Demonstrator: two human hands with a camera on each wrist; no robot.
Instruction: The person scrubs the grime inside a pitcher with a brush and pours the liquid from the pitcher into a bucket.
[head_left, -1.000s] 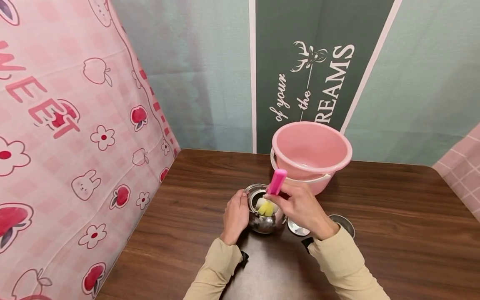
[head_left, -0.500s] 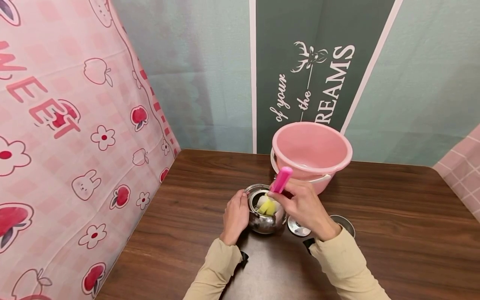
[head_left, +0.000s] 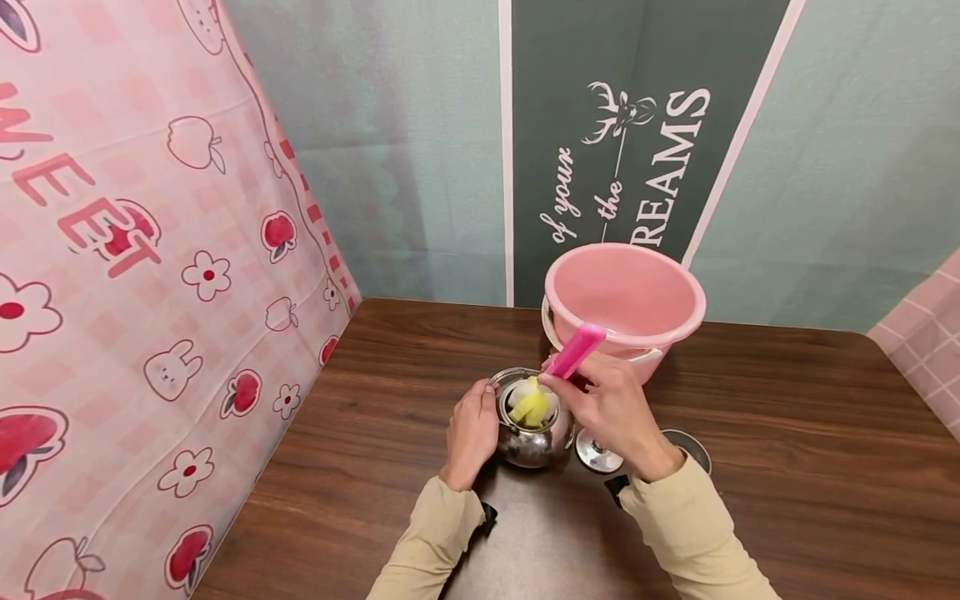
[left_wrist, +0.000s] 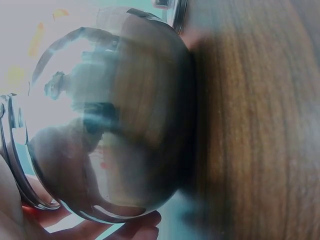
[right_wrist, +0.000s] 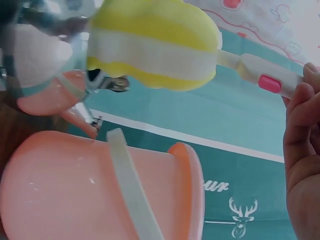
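A shiny steel teapot [head_left: 528, 447] stands upright on the table. My left hand [head_left: 474, 433] grips its left side; in the left wrist view its fingers [left_wrist: 135, 227] curl against the rounded body, beside the pot's metal handle [left_wrist: 20, 165]. My right hand [head_left: 611, 408] pinches the pink handle [head_left: 576, 350] of a sponge bottle brush above the pot. The brush's yellow and white sponge head [head_left: 531, 407] sits in the pot's mouth, its lower part hidden. In the right wrist view the sponge head [right_wrist: 155, 47] shows large, fingers holding the handle's end.
A pink bucket [head_left: 622, 300] with a white handle stands behind my right hand. A small silver lid-like piece [head_left: 598, 457] and a round metal piece [head_left: 693, 450], partly hidden by my right wrist, lie right of the teapot on the wooden table [head_left: 360, 400].
My right hand has shifted slightly right, and the brush handle has tilted further to the right. More of the yellow sponge shows at the pot's mouth. My left hand and the teapot stay put.
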